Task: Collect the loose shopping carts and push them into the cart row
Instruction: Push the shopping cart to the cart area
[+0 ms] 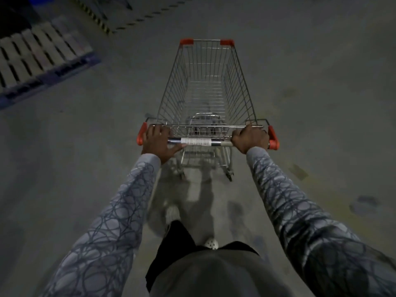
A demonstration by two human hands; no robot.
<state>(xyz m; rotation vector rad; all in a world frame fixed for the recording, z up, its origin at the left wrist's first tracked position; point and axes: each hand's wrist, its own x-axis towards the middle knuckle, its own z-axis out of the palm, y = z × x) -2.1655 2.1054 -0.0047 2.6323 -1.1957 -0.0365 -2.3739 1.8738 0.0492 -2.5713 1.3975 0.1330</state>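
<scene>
A wire shopping cart (206, 86) with orange corner caps stands on the grey concrete floor in front of me, its basket empty. My left hand (159, 141) grips the left end of the cart's handle bar (201, 142), thumb stretched along the bar. My right hand (250, 138) grips the right end of the same bar, beside the orange end cap. A white label sits at the middle of the bar. No cart row is in view.
A wooden pallet (40, 54) on a blue base lies on the floor at the upper left. Yellow-black hazard striping (96, 18) runs along the floor at the far top left. My feet show below the cart. Dim grey floor stretches ahead and to the right.
</scene>
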